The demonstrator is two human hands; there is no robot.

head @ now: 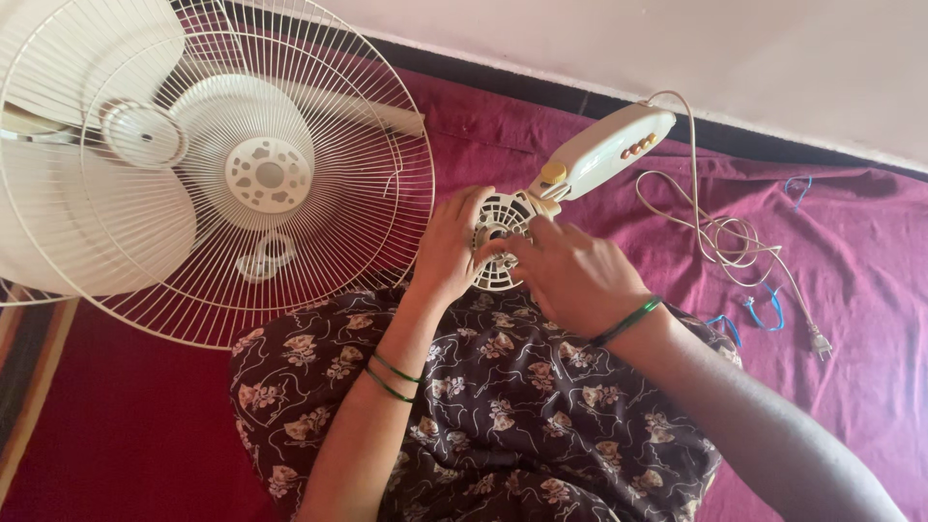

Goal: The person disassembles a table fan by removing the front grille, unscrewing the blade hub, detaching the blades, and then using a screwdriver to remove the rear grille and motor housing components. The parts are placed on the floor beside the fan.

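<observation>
- Nearest: a lap covered in dark floral cloth (503,425); both forearms cross over it, each with thin green bangles at the wrist.
- Left hand (447,253): fingers curled together, clamped on the left edge of the fan motor housing (498,246).
- Right hand (575,275): fingers close together, pressed over the housing's right and lower side, fingertips touching its vented face.
- Motor housing: cream, round, slotted face turned up toward the camera, held just above the lap's far edge between the two hands.
- Its control neck (604,150) joins the housing at upper right. Long axis runs diagonally, from the housing up and right toward the wall; small round buttons sit near the far end.
- Power cord (720,237) leaves the neck's far end, loops loosely on the maroon cloth (851,251), and ends in a plug (820,343) at right.
- Far left: wire fan guard (261,174) lying flat, translucent fan blades (87,184) beside and under it.
- Farthest: pale wall (677,48).
</observation>
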